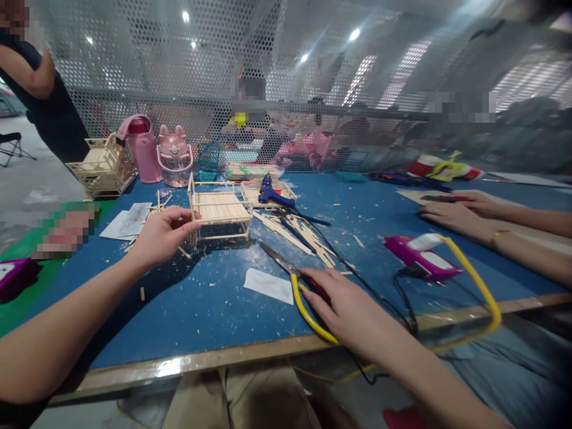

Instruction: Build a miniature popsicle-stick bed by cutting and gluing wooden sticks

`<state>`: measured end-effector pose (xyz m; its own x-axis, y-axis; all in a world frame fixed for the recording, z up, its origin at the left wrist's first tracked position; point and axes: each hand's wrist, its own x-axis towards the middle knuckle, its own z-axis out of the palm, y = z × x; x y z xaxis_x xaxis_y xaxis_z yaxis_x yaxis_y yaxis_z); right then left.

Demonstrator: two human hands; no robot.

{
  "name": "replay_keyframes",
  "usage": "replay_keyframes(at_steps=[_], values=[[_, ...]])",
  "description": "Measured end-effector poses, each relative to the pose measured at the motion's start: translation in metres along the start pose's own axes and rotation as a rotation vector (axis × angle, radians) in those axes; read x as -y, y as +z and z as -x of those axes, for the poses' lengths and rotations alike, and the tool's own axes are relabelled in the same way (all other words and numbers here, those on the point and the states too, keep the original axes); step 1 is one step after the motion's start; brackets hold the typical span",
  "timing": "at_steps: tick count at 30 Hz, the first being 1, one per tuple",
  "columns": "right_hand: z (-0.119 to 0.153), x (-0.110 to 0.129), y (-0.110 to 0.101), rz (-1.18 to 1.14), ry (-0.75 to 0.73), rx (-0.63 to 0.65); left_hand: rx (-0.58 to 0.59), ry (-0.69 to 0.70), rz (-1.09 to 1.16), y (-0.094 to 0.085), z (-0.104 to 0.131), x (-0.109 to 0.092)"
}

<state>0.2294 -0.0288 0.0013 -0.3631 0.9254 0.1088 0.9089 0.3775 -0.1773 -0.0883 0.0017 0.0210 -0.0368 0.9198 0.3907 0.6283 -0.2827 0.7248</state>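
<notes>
My left hand (pixel 167 232) is closed on the left end post of a small bed-like frame (pixel 221 205) built from thin wooden sticks. The frame stands upright on the blue table, its slatted deck facing up. Lower right, my right hand (pixel 342 298) has its fingers curled at the yellow-handled scissors (pixel 295 289). Their blades point up and left, toward the frame, and part of the handles is hidden under the hand. Just left of the scissors lies a white slip of paper (pixel 268 286). Loose wooden sticks (pixel 308 235) and pliers (pixel 299 233) lie behind them.
A blue glue gun (pixel 272 193) rests at the back, its cord crossing the table (pixel 214 322). A purple power strip (pixel 420 256) sits at right, near another person's hands (pixel 456 217). Pink bottles (pixel 145 152) and a second stick model (pixel 105 167) stand back left.
</notes>
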Motion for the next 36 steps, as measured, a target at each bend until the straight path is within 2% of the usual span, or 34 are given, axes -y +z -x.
replay_keyframes(at_steps=[3, 6, 10, 12, 15, 17, 19, 21, 24, 25, 28, 30, 33, 36], values=[[-0.008, -0.004, 0.002, 0.075, 0.102, -0.023, -0.01, -0.005, 0.027, 0.001, 0.0, -0.001], [-0.021, -0.011, -0.003, 0.128, 0.123, 0.021, -0.021, -0.021, 0.03, 0.001, 0.001, -0.003], [-0.033, -0.014, -0.023, 0.226, 0.109, 0.143, -0.026, -0.037, 0.048, 0.001, 0.001, -0.004], [-0.042, -0.011, -0.036, 0.264, 0.098, 0.161, -0.026, -0.024, 0.049, 0.002, 0.002, -0.003], [-0.068, -0.003, -0.051, 0.289, 0.056, 0.083, -0.027, -0.009, 0.045, 0.008, 0.004, -0.001], [-0.088, 0.004, -0.056, 0.255, 0.014, 0.087, 0.004, 0.009, 0.023, 0.013, 0.007, -0.001], [-0.104, 0.014, -0.055, 0.201, -0.029, 0.068, 0.052, 0.028, -0.029, 0.018, 0.01, -0.002], [-0.114, 0.023, -0.048, 0.121, -0.049, -0.022, 0.111, 0.028, -0.054, 0.017, 0.009, -0.002], [-0.117, 0.031, -0.033, -0.026, -0.043, -0.206, 0.253, -0.026, 0.029, -0.003, -0.001, 0.007], [-0.116, 0.031, -0.028, -0.065, -0.041, -0.237, 0.253, -0.071, 0.044, -0.015, -0.005, 0.014], [-0.115, 0.028, -0.016, -0.13, -0.052, -0.206, -0.056, -0.217, -0.195, -0.053, -0.018, 0.039], [-0.114, 0.027, -0.011, -0.169, -0.083, -0.145, -0.106, -0.318, -0.46, -0.069, -0.023, 0.056], [-0.114, 0.029, -0.007, -0.234, -0.176, -0.056, -0.051, -0.346, -0.624, -0.071, -0.028, 0.073], [-0.113, 0.034, -0.003, -0.264, -0.26, -0.006, -0.081, -0.217, -0.691, -0.055, -0.034, 0.077]])
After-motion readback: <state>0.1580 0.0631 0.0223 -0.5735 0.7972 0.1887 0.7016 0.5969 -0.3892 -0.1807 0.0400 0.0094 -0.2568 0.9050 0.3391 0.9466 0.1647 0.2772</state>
